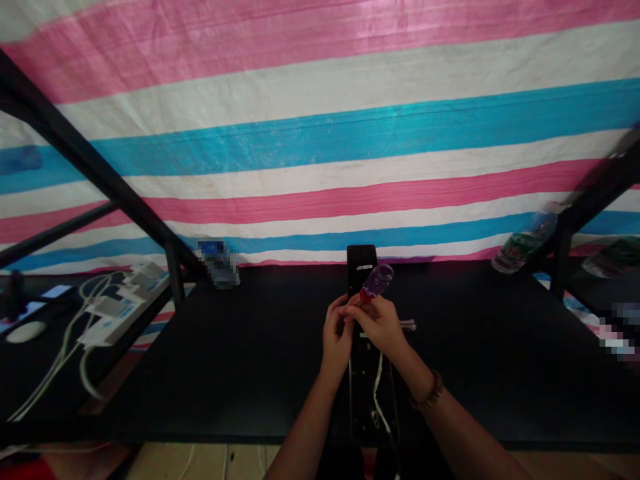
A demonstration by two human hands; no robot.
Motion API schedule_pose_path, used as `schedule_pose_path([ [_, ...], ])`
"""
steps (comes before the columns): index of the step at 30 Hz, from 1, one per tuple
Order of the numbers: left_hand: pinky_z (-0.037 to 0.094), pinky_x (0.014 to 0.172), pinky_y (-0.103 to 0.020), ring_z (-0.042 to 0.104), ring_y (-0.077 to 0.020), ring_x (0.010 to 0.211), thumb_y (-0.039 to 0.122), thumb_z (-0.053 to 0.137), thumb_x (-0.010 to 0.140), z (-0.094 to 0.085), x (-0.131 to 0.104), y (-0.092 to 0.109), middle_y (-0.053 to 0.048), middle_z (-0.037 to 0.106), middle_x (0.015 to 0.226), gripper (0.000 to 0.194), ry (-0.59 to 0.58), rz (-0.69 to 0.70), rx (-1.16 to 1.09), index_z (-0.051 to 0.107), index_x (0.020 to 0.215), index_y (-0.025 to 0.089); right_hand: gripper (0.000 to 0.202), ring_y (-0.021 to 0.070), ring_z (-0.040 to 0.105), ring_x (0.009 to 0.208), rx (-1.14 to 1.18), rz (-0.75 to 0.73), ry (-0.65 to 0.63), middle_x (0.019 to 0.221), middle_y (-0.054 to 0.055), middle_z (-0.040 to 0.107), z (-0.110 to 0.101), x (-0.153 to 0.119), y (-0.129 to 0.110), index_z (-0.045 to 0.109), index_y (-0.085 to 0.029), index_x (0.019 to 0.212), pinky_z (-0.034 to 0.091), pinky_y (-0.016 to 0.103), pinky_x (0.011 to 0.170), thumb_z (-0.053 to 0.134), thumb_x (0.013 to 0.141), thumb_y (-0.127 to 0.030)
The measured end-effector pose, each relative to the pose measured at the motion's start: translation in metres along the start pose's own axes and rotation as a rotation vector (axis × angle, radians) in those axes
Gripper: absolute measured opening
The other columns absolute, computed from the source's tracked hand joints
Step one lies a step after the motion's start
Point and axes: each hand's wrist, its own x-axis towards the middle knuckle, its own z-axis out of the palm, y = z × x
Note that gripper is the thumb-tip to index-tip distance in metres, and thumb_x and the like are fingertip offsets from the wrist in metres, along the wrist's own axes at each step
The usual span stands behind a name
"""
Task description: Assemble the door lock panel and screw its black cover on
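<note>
A long black device [361,257] with a small white label lies lengthwise on the black table [250,347]. Over its middle my two hands meet. My right hand [383,323] is closed round a screwdriver with a clear purple and red handle [378,280], which tilts up to the right. My left hand [339,328] has its fingers pinched together at the right fingertips; whatever they hold is too small to make out. A white cable [378,387] runs along the lower part of the device. Just right of my right hand lies a small pinkish item [408,325].
A bottle [520,250] leans at the back right by a black frame bar. At the back left stands a blurred blue item [219,263]. A white power strip [125,310] with cables and a white mouse [26,332] are further left. Striped sheeting [320,147] hangs behind.
</note>
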Motion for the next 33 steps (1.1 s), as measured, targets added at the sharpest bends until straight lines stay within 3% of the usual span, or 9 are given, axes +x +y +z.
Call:
schedule_pose_path([
  [4,0.048,0.103,-0.041,0.062,-0.0259,0.117,0.05,0.062,0.091,0.001,0.001,0.001,-0.011,0.064,0.125,0.033,0.007,0.039,-0.019,0.073,0.102,0.021,0.02,0.0193,0.073,0.076,-0.103,-0.125,-0.068,0.09,0.007,0.072,-0.003,-0.001,-0.008,0.066,-0.021,0.099,0.061,0.03,0.071,0.058,0.097,-0.039],
  [7,0.048,0.103,-0.041,0.062,-0.0259,0.116,0.05,0.062,0.091,0.0,0.0,0.0,-0.01,0.064,0.124,0.032,0.01,0.04,-0.007,0.073,0.1,0.021,0.024,0.0192,0.071,0.074,-0.218,-0.187,-0.048,0.086,0.008,0.072,-0.005,-0.001,-0.012,0.069,-0.02,0.092,0.06,0.03,0.069,0.054,0.099,-0.038],
  [12,0.049,0.102,-0.04,0.061,-0.0261,0.118,0.05,0.061,0.092,-0.001,0.0,0.001,-0.01,0.063,0.126,0.034,-0.007,0.008,-0.003,0.073,0.109,0.023,0.021,0.0184,0.07,0.067,-0.214,-0.105,0.05,0.074,0.004,0.071,-0.002,-0.001,-0.005,0.069,-0.02,0.083,0.058,0.027,0.062,0.066,0.092,-0.039],
  [15,0.05,0.1,-0.039,0.063,-0.0253,0.115,0.05,0.06,0.092,-0.001,-0.001,0.001,-0.01,0.063,0.128,0.035,-0.013,-0.002,-0.025,0.072,0.111,0.022,0.023,0.0183,0.07,0.065,-0.188,-0.049,0.045,0.074,0.004,0.07,-0.001,-0.002,-0.002,0.068,-0.019,0.082,0.057,0.027,0.061,0.07,0.089,-0.041],
  [19,0.048,0.103,-0.04,0.062,-0.0255,0.116,0.051,0.062,0.091,0.0,0.0,-0.002,-0.01,0.064,0.126,0.034,0.004,0.02,-0.038,0.073,0.106,0.022,0.022,0.0198,0.071,0.075,-0.18,-0.135,-0.031,0.086,0.007,0.072,-0.004,-0.003,-0.009,0.069,-0.02,0.092,0.059,0.03,0.069,0.06,0.096,-0.04],
  [23,0.046,0.105,-0.041,0.061,-0.0257,0.118,0.049,0.062,0.092,0.0,0.0,-0.003,-0.01,0.064,0.125,0.032,0.002,0.031,-0.015,0.073,0.104,0.022,0.027,0.0197,0.071,0.078,-0.242,-0.269,-0.046,0.084,0.007,0.072,-0.005,-0.001,-0.016,0.07,-0.021,0.087,0.059,0.031,0.072,0.051,0.101,-0.033],
  [30,0.047,0.104,-0.039,0.06,-0.025,0.118,0.049,0.058,0.094,0.0,0.0,-0.001,-0.01,0.062,0.128,0.034,-0.027,-0.017,-0.035,0.072,0.107,0.022,0.021,0.0165,0.066,0.065,-0.295,-0.232,0.094,0.076,0.004,0.07,-0.001,0.0,-0.011,0.069,-0.021,0.08,0.055,0.025,0.06,0.065,0.093,-0.036],
  [33,0.046,0.104,-0.039,0.06,-0.0252,0.119,0.052,0.059,0.093,0.0,0.0,0.0,-0.01,0.062,0.129,0.037,-0.021,-0.027,-0.03,0.073,0.108,0.021,0.019,0.0167,0.066,0.065,-0.294,-0.211,0.079,0.076,0.003,0.07,-0.001,-0.001,-0.012,0.071,-0.021,0.083,0.055,0.026,0.061,0.066,0.092,-0.036],
])
